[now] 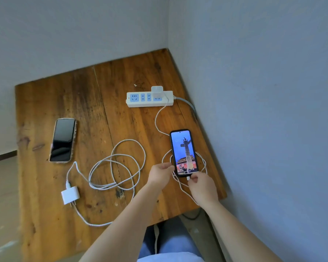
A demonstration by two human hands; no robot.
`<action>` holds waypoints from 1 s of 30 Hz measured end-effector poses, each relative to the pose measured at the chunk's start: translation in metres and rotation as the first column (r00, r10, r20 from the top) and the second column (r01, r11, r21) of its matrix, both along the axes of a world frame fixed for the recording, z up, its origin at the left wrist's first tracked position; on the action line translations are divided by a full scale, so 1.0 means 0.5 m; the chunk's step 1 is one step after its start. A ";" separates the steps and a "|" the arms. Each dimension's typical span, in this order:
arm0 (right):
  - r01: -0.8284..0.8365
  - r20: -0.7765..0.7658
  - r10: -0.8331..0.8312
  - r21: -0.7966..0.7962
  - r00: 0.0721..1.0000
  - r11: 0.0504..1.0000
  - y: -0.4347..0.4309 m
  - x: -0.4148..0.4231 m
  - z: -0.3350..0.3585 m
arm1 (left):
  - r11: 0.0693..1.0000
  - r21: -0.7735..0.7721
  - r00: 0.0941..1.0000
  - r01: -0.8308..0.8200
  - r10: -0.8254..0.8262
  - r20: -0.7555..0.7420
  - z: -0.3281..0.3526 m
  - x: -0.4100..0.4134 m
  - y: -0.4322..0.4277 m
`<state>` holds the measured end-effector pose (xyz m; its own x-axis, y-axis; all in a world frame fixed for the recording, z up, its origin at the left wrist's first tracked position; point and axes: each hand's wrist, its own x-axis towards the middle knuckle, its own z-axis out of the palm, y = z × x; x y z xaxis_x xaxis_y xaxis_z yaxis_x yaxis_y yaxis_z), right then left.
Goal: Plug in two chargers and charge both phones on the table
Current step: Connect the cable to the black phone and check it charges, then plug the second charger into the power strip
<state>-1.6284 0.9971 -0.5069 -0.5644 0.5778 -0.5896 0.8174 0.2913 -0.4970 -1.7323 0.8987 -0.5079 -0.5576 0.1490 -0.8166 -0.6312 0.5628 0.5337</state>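
A phone in a black case (pixel 184 150) lies near the table's right edge with its screen lit. My left hand (pixel 160 173) grips its lower left edge. My right hand (pixel 202 185) pinches the white cable plug (pixel 188 178) at the phone's bottom port. That cable (pixel 157 120) runs up to a white charger (pixel 157 90) plugged into the white power strip (pixel 150 99). A second phone (pixel 63 140) with a dark screen lies at the left. Below it a second white charger (pixel 70 194) lies loose on the table with its coiled cable (pixel 117 163).
The wooden table (pixel 95 103) stands in a corner, with walls along its back and right sides. The strip's grey cord (pixel 189 104) drops off the right edge. Three sockets on the strip are free. My knees show below the table's near edge.
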 end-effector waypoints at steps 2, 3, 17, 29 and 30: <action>-0.036 -0.039 0.037 0.034 0.999 0.999 -0.018 -0.013 0.008 | 1.000 -0.029 0.996 -0.005 0.003 -0.093 0.015 -0.002 -0.025; -0.070 -0.053 0.072 0.034 0.996 0.997 -0.030 -0.022 0.012 | 0.998 -0.055 0.987 -0.024 0.015 -0.160 0.024 -0.003 -0.044; -0.546 -0.117 0.536 -0.084 0.836 0.834 -0.428 -0.177 0.011 | 0.873 -0.359 0.790 -0.330 0.047 -0.611 -0.004 0.007 -0.578; -0.542 0.109 0.535 0.047 0.837 0.839 -0.657 -0.331 -0.033 | 0.731 -0.602 0.761 0.321 -0.578 -0.296 -0.067 -0.025 -0.739; -0.540 0.117 0.532 0.049 0.839 0.840 -0.658 -0.334 -0.033 | 0.727 -0.605 0.759 0.325 -0.582 -0.292 -0.064 -0.025 -0.739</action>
<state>-1.7954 0.6680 -0.5234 -0.7424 0.2466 -0.6229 0.5643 0.7313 -0.3831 -1.7450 0.5293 -0.5400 -0.8356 0.1354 -0.5324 0.0053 0.9711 0.2387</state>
